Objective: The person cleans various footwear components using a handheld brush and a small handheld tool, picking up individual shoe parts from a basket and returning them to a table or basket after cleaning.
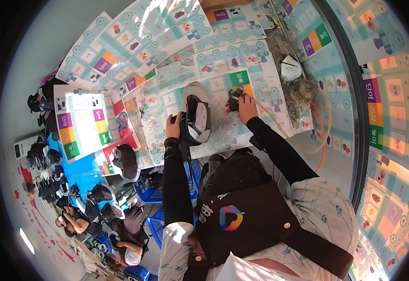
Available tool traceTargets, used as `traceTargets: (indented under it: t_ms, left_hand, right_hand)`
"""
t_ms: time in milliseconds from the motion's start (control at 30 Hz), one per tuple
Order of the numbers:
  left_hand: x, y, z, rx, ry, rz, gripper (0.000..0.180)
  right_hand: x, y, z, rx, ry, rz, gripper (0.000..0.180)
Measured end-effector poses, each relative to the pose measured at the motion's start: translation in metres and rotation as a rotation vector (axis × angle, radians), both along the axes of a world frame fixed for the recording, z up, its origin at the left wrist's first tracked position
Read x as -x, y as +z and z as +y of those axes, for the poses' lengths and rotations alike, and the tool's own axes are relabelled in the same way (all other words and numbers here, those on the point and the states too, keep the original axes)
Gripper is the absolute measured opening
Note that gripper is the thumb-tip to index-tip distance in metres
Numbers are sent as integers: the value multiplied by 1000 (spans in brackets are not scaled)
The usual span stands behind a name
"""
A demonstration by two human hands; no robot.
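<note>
A grey, white and black sneaker (203, 117) lies lengthwise on the paper-covered worktop (160, 136), its opening facing up. My left hand (173, 126) grips the sneaker at its left side; part of the fingers is hidden against the shoe. Right of the sneaker, my right hand (247, 107) is closed round a small black spray gun (234, 99) with red parts. A pale yellowish hose (274, 119) runs from near that hand toward the right. The spray gun points left, apart from the sneaker.
Printed sheets (143, 37) line the booth's back and sides. A dusty lump (302, 90) and a white mask-like piece (290, 68) sit at the right, by an orange hose (323, 140). Another shoe (125, 161) stands at the left edge. Blue crates (155, 194) are below; co-workers (127, 246) sit farther left.
</note>
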State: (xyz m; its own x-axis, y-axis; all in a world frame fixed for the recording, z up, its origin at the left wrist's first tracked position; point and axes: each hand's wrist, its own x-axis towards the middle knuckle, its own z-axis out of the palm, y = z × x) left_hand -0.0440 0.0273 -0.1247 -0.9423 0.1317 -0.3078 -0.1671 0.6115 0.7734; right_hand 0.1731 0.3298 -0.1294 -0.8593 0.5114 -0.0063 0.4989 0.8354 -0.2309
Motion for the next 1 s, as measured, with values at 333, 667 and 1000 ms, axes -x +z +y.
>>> traceTargets:
  t_ms: [333, 667, 1000]
  left_hand:
    - [-1, 10, -10, 249, -114, 81, 61]
    - [-1, 29, 20, 336, -31, -3, 64]
    - [0, 20, 14, 314, -44, 17, 65]
  right_hand:
    - [4, 56, 21, 307, -163, 158, 37]
    - [-11, 124, -39, 1083, 138, -6, 25]
    - [-19, 123, -49, 764, 245, -10, 24]
